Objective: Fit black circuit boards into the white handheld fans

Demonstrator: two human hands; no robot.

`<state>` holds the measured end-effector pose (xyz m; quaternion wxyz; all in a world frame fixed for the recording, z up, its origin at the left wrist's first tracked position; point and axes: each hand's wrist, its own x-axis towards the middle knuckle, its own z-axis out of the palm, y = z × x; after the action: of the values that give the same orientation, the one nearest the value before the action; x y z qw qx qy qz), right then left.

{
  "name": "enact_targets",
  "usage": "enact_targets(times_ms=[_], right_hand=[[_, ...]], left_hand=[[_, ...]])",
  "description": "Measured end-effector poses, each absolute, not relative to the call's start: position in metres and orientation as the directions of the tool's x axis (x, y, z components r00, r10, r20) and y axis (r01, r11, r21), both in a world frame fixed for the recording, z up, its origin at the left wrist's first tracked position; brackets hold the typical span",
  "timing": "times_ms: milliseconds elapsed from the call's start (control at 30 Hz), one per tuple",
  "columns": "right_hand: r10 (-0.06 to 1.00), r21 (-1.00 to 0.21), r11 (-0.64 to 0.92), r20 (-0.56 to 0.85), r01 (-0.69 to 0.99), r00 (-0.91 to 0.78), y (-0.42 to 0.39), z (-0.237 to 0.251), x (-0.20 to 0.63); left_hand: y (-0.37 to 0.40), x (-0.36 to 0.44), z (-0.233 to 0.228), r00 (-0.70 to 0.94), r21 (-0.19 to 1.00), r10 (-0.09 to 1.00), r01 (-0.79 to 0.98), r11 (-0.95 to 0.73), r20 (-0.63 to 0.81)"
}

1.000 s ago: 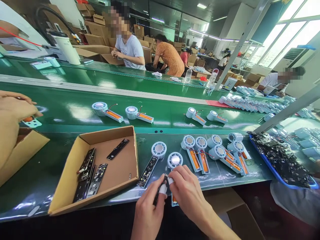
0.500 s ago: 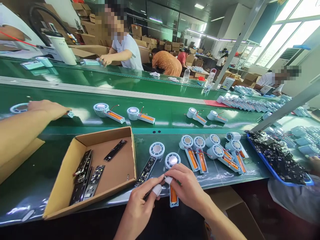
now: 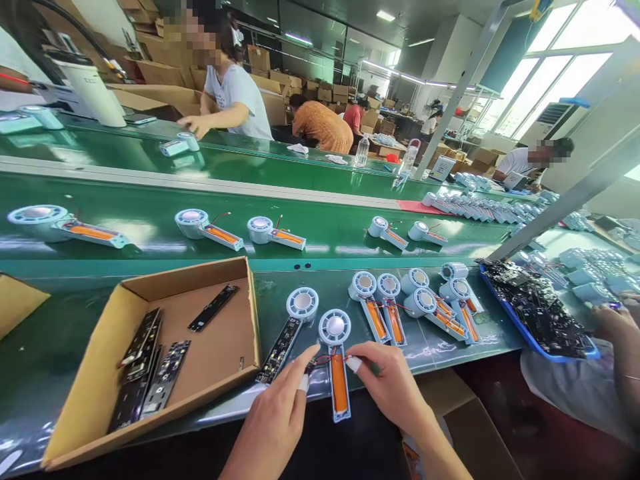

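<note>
A light blue handheld fan (image 3: 335, 328) lies face up before me, its open handle showing an orange battery (image 3: 339, 387). Left of that handle, my left hand (image 3: 280, 407) is closed on a black circuit board (image 3: 311, 365); only a small end shows past the fingers. My right hand (image 3: 393, 380) pinches a thin red wire (image 3: 348, 358) at the handle's right side, its tip hidden by fingers. White covers wrap a finger on each hand. Just left lies another fan (image 3: 303, 303) with a black circuit board (image 3: 280, 350) along its handle.
A cardboard box (image 3: 253, 313) with several boards stands at left. Several open fans (image 3: 387, 285) lie at right, by a blue tray (image 3: 550, 353) heaped with black parts. More fans (image 3: 193, 223) lie on the green conveyor (image 3: 320, 230). A co-worker's hand (image 3: 620, 327) is at far right.
My hands have parted from their joined position above the fan, uncovering its battery handle. The hand over the far-left fan has gone. The co-worker opposite has moved a blue item.
</note>
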<state>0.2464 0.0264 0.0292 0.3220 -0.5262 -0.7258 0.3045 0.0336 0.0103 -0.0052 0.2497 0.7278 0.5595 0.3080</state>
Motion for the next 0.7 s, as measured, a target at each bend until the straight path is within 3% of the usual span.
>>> enact_targets(times_ms=[100,233,300,367,500,600,700], right_hand=[[0.92,-0.77,0.39,0.305,0.505,-0.246,0.031,0.027,0.231],[0.951,-0.865,0.303,0.248,0.401,-0.183,0.036,0.029,0.213],[0.965,-0.899,0.249,0.199,0.36,-0.171,0.037,0.03,0.208],[0.964,-0.897,0.251,0.196,0.363,-0.182,0.037,0.029,0.205],[0.927,-0.782,0.373,0.287,0.499,-0.242,0.035,0.025,0.205],[0.897,-0.622,0.442,0.318,0.646,-0.307,0.032,0.024,0.205],[0.892,-0.508,0.45,0.304,0.735,-0.336,0.03,0.028,0.203]], left_hand=[[0.008,0.035,-0.005,0.272,0.577,0.951,0.758,-0.304,0.144],[0.003,0.035,-0.003,0.304,0.388,0.947,0.865,-0.318,0.1],[0.002,0.036,-0.003,0.271,0.44,0.953,0.846,-0.301,0.133],[0.002,0.038,-0.004,0.162,0.579,0.975,0.784,-0.222,0.155],[0.003,0.043,-0.007,-0.045,0.783,0.993,0.62,-0.055,0.106],[0.002,0.047,-0.008,-0.064,0.818,0.982,0.564,-0.111,0.177],[0.0,0.051,-0.006,-0.054,0.778,0.946,0.584,-0.229,0.319]])
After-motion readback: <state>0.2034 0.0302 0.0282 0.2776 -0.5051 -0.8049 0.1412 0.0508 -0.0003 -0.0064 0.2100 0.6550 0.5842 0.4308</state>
